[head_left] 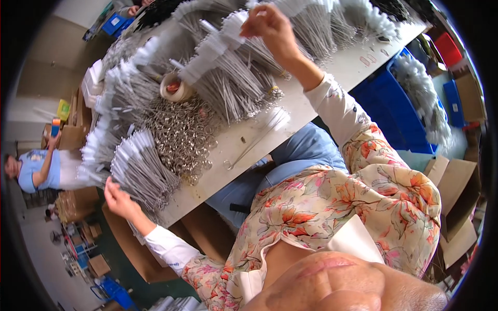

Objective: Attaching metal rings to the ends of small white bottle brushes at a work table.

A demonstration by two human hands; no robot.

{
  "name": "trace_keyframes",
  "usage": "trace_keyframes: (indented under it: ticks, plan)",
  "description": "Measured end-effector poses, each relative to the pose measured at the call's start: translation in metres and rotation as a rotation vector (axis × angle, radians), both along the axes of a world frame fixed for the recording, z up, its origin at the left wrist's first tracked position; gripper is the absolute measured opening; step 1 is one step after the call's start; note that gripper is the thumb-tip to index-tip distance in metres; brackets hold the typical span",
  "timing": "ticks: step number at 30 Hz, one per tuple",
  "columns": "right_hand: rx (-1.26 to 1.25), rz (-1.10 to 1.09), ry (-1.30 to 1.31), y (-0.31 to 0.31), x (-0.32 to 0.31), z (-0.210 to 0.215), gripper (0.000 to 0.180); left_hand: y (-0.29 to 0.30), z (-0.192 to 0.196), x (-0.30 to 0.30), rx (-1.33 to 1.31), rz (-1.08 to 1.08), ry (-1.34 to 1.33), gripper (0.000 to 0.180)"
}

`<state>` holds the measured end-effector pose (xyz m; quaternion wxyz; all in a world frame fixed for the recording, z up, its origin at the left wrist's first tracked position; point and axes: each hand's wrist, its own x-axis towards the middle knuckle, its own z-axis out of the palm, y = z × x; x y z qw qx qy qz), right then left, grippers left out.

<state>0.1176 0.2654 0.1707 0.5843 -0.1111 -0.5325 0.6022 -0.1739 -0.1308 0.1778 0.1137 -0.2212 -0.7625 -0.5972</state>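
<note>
My right hand (pixel 271 27) is raised at the far side of the white table (pixel 342 62), fingers pinched on a bundle of thin metal wires with white plastic ends (pixel 218 44). My left hand (pixel 118 198) is at the table's near left edge, its fingers curled on the ring end of another white-tipped wire bundle (pixel 141 171). Between the hands lies a pile of small metal rings (pixel 179 136). Many more such bundles cover the table.
A roll of tape (pixel 174 86) stands among the bundles. One loose wire with a ring (pixel 250 149) lies near the table edge. A blue bin (pixel 399 111) holding more wires and cardboard boxes (pixel 459 194) are at right. Another person in blue (pixel 37 167) sits at left.
</note>
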Motion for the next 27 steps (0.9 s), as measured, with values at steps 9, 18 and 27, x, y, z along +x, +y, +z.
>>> trace_keyframes:
  ticks: [9,18,27]
  plan:
    - [0.576,-0.71,-1.391,0.088,0.09,-0.024,0.022,0.003,0.013,0.05,0.171,-0.149,-0.223,0.032]
    - [0.716,-0.651,-1.531,0.15,0.135,-0.072,0.032,0.021,-0.029,0.068,0.22,-0.332,-0.429,0.032]
    - [0.42,-0.397,-0.451,0.246,0.183,-0.044,0.023,-0.017,-0.043,0.102,0.33,-0.191,-0.511,0.032]
